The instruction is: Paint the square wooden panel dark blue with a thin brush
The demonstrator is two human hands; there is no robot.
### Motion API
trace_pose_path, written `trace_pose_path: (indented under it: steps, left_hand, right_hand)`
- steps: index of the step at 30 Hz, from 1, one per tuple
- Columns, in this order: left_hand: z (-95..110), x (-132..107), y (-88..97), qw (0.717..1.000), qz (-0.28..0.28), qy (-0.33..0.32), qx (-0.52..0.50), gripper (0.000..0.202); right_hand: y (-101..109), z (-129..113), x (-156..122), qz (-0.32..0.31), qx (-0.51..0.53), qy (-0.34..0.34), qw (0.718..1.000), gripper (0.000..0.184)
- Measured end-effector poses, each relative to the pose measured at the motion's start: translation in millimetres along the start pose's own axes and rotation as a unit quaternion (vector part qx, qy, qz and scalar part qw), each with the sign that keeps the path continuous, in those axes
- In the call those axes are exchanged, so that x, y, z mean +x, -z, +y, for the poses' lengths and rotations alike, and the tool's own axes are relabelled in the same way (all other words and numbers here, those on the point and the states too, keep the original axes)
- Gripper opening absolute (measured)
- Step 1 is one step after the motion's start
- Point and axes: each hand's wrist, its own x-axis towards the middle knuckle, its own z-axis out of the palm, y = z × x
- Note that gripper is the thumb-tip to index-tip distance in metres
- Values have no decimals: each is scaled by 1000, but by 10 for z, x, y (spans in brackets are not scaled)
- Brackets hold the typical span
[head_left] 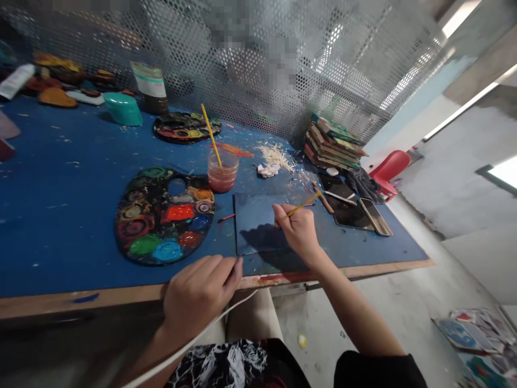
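My right hand is closed on a thin yellow-handled paintbrush and holds its tip over a small dark blue painted panel lying on the blue table. My left hand rests on the table's front edge, fingers curled, near the panel's lower left corner; nothing shows in it. A paint palette with red, green and blue blobs lies left of the panel. Behind the panel stands a plastic cup of pinkish water with a yellow brush in it.
A second palette sits farther back near a jar and a teal object. At right lie a stack of painted boards, two phones, a crumpled tissue and wood shavings. A perforated metal screen backs the table. Paintings lie on the floor.
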Motion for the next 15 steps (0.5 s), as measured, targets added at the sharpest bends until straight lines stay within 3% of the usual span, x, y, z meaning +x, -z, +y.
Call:
trace_pose_path:
  steps: [8, 15]
  left_hand:
    - [-12, 5, 22, 1000, -3, 9, -21, 33]
    - [-10, 3, 22, 999, -4, -1, -41, 28]
  right_hand:
    - [-165, -331, -244, 32, 6, 7, 999, 58]
    - [-281, -441, -495, 111, 31, -30, 993, 59]
